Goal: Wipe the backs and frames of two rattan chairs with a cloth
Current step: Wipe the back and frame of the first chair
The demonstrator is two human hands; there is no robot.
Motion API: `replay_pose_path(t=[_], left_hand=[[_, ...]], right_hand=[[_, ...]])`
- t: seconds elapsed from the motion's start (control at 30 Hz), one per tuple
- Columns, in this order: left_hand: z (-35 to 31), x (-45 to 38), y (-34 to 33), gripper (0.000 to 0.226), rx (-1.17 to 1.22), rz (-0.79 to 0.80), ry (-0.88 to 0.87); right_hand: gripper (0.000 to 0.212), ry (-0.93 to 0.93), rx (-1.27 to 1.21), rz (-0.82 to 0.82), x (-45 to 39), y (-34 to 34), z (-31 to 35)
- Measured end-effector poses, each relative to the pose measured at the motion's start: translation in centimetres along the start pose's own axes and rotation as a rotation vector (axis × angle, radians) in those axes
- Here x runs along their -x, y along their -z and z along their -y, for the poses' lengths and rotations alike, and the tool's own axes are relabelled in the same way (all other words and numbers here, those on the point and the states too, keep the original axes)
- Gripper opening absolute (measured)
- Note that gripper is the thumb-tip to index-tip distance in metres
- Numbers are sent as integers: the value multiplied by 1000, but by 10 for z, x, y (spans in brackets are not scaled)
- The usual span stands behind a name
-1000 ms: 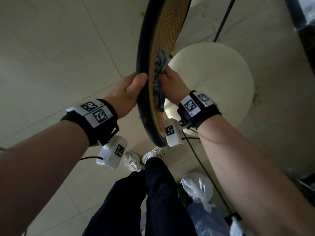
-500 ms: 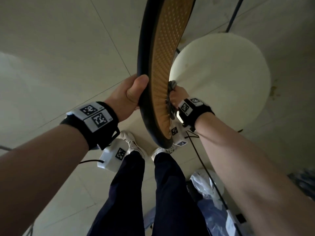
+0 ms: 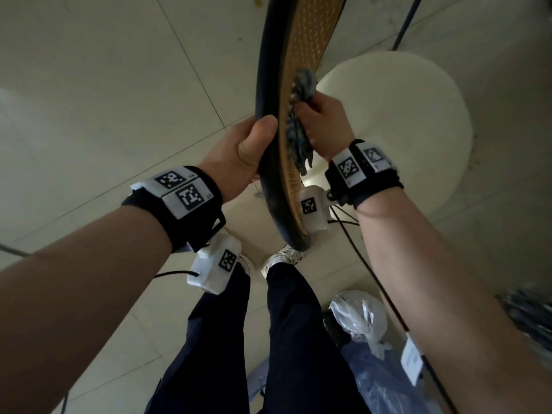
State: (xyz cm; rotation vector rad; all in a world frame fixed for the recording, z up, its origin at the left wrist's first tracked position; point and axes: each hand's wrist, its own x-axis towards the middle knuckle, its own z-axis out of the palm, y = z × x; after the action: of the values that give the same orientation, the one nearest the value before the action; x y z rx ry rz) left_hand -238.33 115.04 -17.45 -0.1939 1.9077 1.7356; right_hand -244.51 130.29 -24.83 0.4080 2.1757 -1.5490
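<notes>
Both forearms are bare, no sleeves. Each wrist wears a broad black strap: the left wristband (image 3: 179, 204) carries two white plates printed with black square markers, and the right wristband (image 3: 363, 171) has the same pair. A small white box (image 3: 215, 270) with its own marker hangs under the left wrist, a thin black cable running from it; a second white box (image 3: 312, 209) sits below the right. Dark navy trousers (image 3: 286, 339) and white trainers (image 3: 283, 258) below.
</notes>
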Motion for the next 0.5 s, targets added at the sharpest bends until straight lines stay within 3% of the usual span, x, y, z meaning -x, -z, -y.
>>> replay_pose_path(t=[0.1,0.2,0.3,0.4,0.5], left_hand=[[1,-1,1,33,6,-11,-1],[3,-3,2,40,12,-1,-6],[5,-3,3,48,14,-8,-16],[6,-4,4,54,-14,-8,-11],[7,-6,5,56,-42,-20,1]], right_hand=[[18,-259,6,56,-22,-3,-31],[9,-374,213,199,-31,-1,-55],[9,-376,212,218,-26,-2,-63],[42,-387,95,269,2,0,-65],[31,-301,78,183,36,-1,-65]])
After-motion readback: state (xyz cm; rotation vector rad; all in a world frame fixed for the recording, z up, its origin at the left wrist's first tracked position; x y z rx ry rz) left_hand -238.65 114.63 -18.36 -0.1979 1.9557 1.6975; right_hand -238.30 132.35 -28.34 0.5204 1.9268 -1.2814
